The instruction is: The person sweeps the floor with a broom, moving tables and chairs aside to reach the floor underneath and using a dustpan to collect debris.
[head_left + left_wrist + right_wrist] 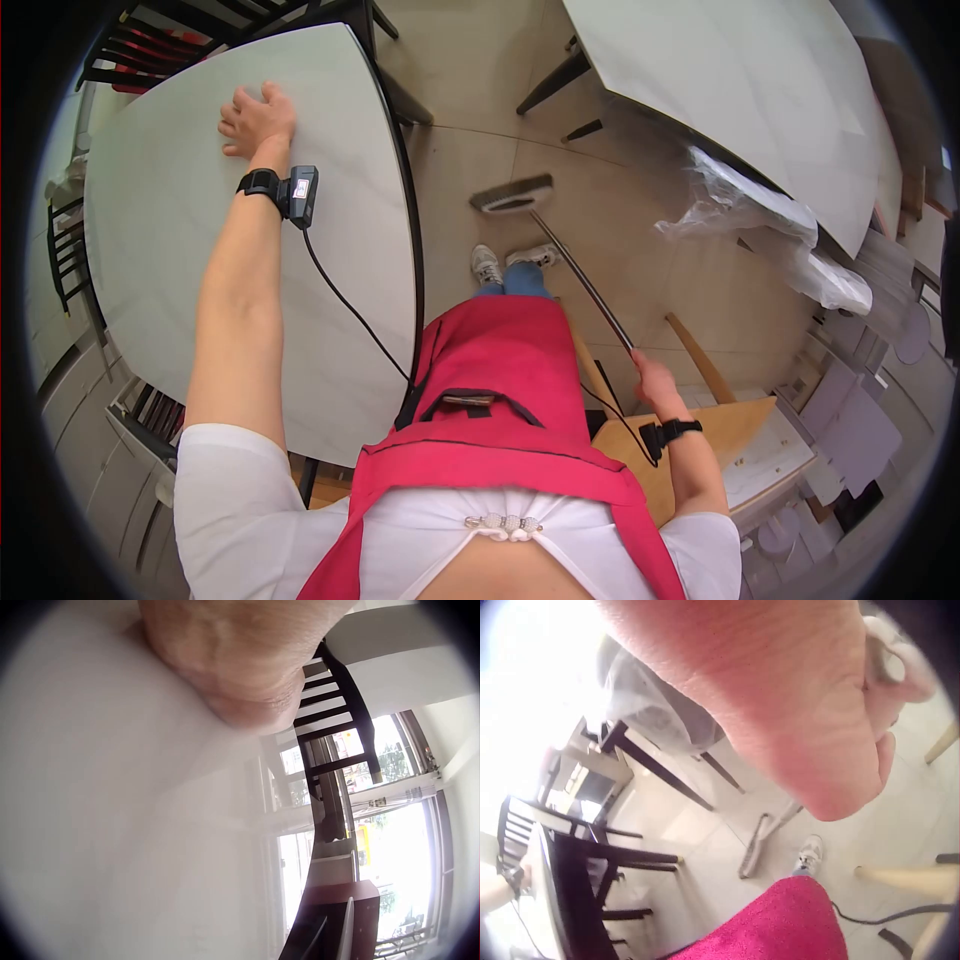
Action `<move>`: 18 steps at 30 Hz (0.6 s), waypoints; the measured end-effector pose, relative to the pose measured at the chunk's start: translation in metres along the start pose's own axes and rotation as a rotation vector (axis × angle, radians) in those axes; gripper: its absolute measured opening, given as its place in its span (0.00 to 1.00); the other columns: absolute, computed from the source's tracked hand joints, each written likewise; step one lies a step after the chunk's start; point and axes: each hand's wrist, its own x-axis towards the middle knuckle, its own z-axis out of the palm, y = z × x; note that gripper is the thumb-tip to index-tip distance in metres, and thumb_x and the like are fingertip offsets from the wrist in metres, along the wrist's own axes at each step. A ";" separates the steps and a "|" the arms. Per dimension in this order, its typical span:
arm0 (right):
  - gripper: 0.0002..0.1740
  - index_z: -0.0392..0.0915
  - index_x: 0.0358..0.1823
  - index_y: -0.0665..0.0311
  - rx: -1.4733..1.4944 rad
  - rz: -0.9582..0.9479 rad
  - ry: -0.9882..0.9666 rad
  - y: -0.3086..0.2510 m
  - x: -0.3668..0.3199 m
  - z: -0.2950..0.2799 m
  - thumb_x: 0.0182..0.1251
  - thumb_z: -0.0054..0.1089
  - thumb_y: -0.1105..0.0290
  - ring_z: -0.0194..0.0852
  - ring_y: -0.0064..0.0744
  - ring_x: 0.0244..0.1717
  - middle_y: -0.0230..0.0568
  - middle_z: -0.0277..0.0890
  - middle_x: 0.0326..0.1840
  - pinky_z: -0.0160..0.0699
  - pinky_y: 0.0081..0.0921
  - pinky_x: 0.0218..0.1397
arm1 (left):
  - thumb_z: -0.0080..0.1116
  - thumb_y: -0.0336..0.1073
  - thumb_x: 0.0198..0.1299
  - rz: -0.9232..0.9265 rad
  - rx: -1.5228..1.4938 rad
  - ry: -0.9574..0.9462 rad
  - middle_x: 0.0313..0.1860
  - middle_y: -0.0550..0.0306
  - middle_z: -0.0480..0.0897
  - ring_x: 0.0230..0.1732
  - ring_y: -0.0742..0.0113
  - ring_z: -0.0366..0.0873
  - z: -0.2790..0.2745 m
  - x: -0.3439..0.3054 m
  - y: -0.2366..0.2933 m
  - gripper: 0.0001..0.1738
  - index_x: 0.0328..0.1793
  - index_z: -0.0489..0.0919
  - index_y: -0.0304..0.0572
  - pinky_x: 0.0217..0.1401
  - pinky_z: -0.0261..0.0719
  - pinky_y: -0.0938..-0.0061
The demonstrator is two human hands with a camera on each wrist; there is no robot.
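My left hand [258, 118] lies flat, palm down, on the white tabletop [180, 250] near its far edge; in the left wrist view the palm [240, 652] presses on the pale surface. My right hand [655, 380] grips the top of a long metal mop handle [585, 285]. The handle slants down to a flat mop head [512, 194] resting on the tiled floor ahead of my shoes [487, 265]. In the right wrist view the mop head [754, 847] shows on the floor beyond my palm.
A second white table [740, 90] stands at the upper right, with crumpled clear plastic [740, 210] hanging off its edge. Dark chairs [200, 30] sit beyond the left table. A wooden chair [720, 420] stands by my right side. I wear a red apron [500, 400].
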 end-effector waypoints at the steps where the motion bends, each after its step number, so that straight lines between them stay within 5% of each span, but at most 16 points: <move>1: 0.30 0.67 0.59 0.51 0.059 -0.022 0.015 0.004 -0.017 0.000 0.51 0.53 0.79 0.75 0.58 0.42 0.56 0.77 0.38 0.74 0.47 0.43 | 0.41 0.56 0.61 -0.007 -0.004 -0.006 0.67 0.49 0.62 0.69 0.51 0.53 -0.002 0.000 0.001 0.31 0.67 0.64 0.50 0.67 0.48 0.47; 3: 0.28 0.68 0.59 0.52 0.181 -0.070 0.050 0.009 -0.046 0.000 0.53 0.52 0.78 0.75 0.59 0.43 0.58 0.77 0.39 0.74 0.47 0.43 | 0.41 0.56 0.61 0.001 -0.005 0.012 0.68 0.49 0.61 0.70 0.51 0.53 -0.002 -0.002 -0.002 0.31 0.67 0.64 0.50 0.68 0.47 0.47; 9: 0.24 0.69 0.56 0.57 0.606 0.194 -0.021 -0.041 -0.061 -0.019 0.55 0.48 0.78 0.72 0.62 0.47 0.61 0.75 0.42 0.72 0.45 0.46 | 0.42 0.59 0.61 -0.003 0.000 -0.023 0.70 0.49 0.60 0.71 0.50 0.51 0.000 0.002 -0.008 0.34 0.69 0.63 0.51 0.69 0.46 0.45; 11: 0.25 0.68 0.57 0.58 0.526 -0.025 0.187 -0.031 -0.018 0.015 0.54 0.49 0.77 0.72 0.62 0.48 0.61 0.75 0.44 0.72 0.44 0.47 | 0.42 0.60 0.60 0.010 -0.019 -0.032 0.70 0.48 0.59 0.71 0.49 0.50 -0.001 0.004 -0.006 0.35 0.70 0.62 0.52 0.69 0.45 0.45; 17: 0.25 0.68 0.56 0.61 0.453 0.018 0.080 0.000 -0.014 0.049 0.53 0.51 0.76 0.72 0.61 0.48 0.59 0.76 0.44 0.73 0.41 0.48 | 0.42 0.68 0.58 0.113 -0.173 -0.258 0.72 0.45 0.57 0.73 0.47 0.48 0.001 0.011 -0.023 0.42 0.71 0.61 0.47 0.70 0.45 0.46; 18: 0.25 0.69 0.56 0.61 0.556 -0.015 0.059 0.015 -0.028 0.052 0.53 0.51 0.77 0.73 0.60 0.48 0.59 0.76 0.46 0.74 0.40 0.48 | 0.42 0.67 0.60 0.259 -0.337 -0.296 0.71 0.43 0.57 0.73 0.47 0.49 0.044 0.047 -0.065 0.42 0.70 0.62 0.43 0.71 0.46 0.51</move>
